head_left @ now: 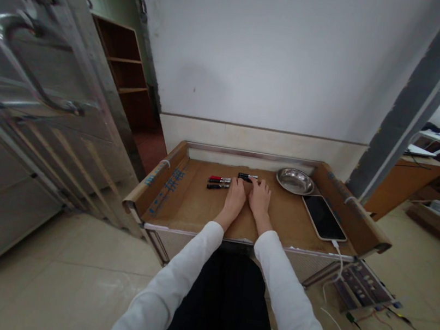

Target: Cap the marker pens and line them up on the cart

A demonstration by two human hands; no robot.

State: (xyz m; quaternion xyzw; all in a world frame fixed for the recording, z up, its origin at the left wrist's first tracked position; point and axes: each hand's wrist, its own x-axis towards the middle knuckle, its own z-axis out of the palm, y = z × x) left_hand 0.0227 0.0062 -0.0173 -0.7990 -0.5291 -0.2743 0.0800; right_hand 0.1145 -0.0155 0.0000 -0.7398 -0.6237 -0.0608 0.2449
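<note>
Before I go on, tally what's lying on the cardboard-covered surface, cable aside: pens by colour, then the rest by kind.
Red pen: 1
Black pens: at least 3, small and partly covered
Metal dish: 1
Phone: 1
Total: at least 6

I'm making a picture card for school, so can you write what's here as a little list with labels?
Left hand: by the right ends of a red stick and a black stick; grip unclear
Right hand: by another black stick; grip unclear
Bowl: shiny metal, far right
Phone: dark screen, white cable plugged in
Surface: brown cardboard
</note>
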